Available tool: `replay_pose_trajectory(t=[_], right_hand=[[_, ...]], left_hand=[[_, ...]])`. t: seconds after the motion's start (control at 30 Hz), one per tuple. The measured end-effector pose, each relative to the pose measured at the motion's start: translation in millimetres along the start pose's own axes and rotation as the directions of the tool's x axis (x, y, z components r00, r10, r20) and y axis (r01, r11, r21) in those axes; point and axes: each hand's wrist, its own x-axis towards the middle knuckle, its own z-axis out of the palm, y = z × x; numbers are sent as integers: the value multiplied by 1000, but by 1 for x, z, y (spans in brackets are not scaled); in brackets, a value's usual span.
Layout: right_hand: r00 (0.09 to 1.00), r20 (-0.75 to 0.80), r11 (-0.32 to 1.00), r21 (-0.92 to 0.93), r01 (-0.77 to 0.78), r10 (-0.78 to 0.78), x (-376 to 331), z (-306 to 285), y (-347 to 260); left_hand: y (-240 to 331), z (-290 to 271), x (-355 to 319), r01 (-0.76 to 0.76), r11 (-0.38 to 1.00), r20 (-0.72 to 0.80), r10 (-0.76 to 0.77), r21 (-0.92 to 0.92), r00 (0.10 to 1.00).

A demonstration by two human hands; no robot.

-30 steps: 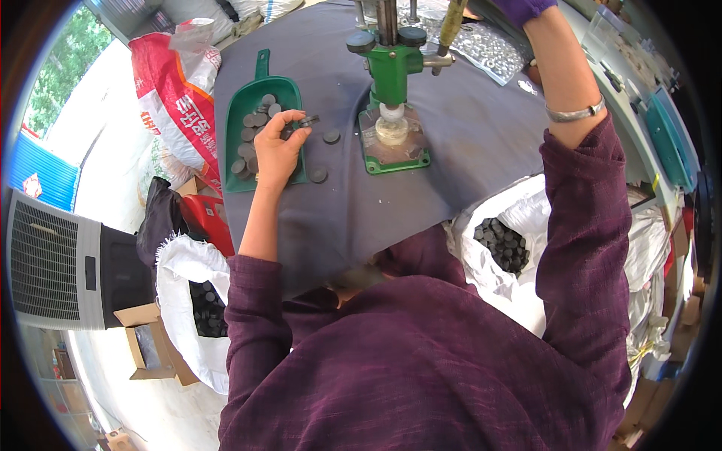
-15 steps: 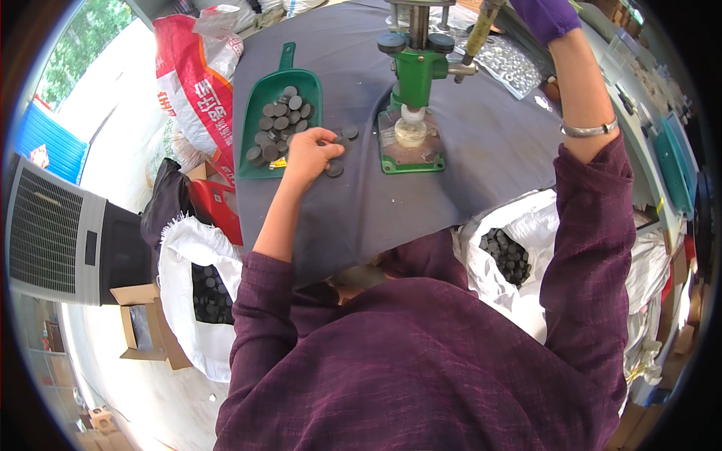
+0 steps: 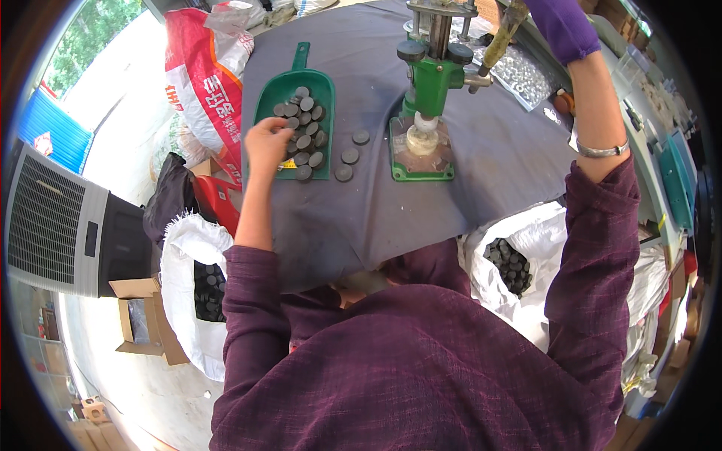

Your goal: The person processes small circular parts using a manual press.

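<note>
My bare left hand (image 3: pixel 265 148) is at the left edge of a green dustpan (image 3: pixel 328 86), fingers curled together over the dark round discs (image 3: pixel 304 129) heaped in it. Whether a disc is between the fingertips cannot be made out. Three loose discs (image 3: pixel 350 155) lie on the cloth right of the dustpan. A green hand press (image 3: pixel 435 86) stands farther right, a pale round piece (image 3: pixel 422 140) on its base under the ram. My right hand (image 3: pixel 562 30), in a purple glove, is raised beside the upper end of the press lever (image 3: pixel 502 43); its fingers are cut off by the top edge.
Grey cloth (image 3: pixel 323 240) covers the table. White sacks of dark discs stand below it, one at the left (image 3: pixel 179 259) and one at the right (image 3: pixel 543 229). Small clear pieces (image 3: pixel 523 79) lie behind the press. A red-and-white bag (image 3: pixel 197 83) leans at the left.
My left hand has moved left, from the loose discs on the cloth to the dustpan's left side. The whole view has shifted slightly. My right hand stays raised by the lever.
</note>
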Motion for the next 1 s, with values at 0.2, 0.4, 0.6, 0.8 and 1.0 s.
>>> replay_pose_trajectory(t=[0.2,0.4,0.6,0.8,1.0], right_hand=[[997,40,995,-63,73,-71,0,-3,1],[999,-4,989,-142,39,-40,-3,1,-2],[1000,-26,984,-180,2,-7,-1,-1,-1],[999,1,994,-99,40,-40,-3,0,-3],[1000,-12,999,-24,22,-22,0,-1,5]], left_hand=[[-48,-38,8,36,953,-53,-21,302,998],[-43,-21,-5,-38,924,84,6,380,996],[-25,-10,-2,233,959,153,-209,-162,966],[-94,-59,19,100,982,-317,-44,163,947],[-62,-45,-14,518,855,233,-498,-31,835]])
